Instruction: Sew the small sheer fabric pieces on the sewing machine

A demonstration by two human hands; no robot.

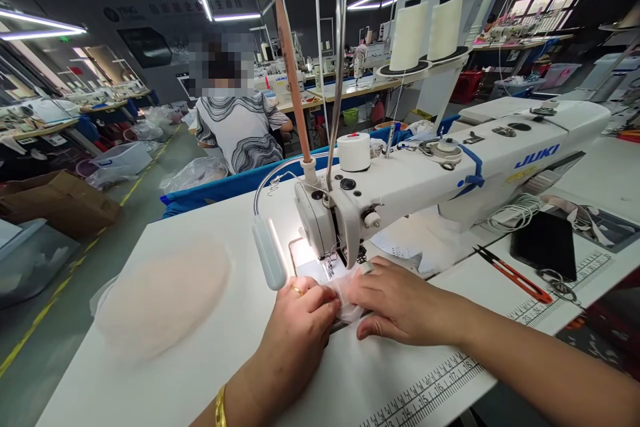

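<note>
A small piece of sheer pale fabric lies at the needle of a white sewing machine, just in front of the presser foot. My left hand has its fingers curled and closed on the fabric's left edge. From the other side, my right hand presses on the fabric, its fingertips together and the thumb apart on the table. A lamp lights the needle area. Farther left, a pale pink sheer fabric piece lies flat on the table.
Orange thread snips, a black phone and keys lie right of my right arm. Printed rulers run along the front edge. Behind the table, a person sits facing away. Boxes stand on the floor at left.
</note>
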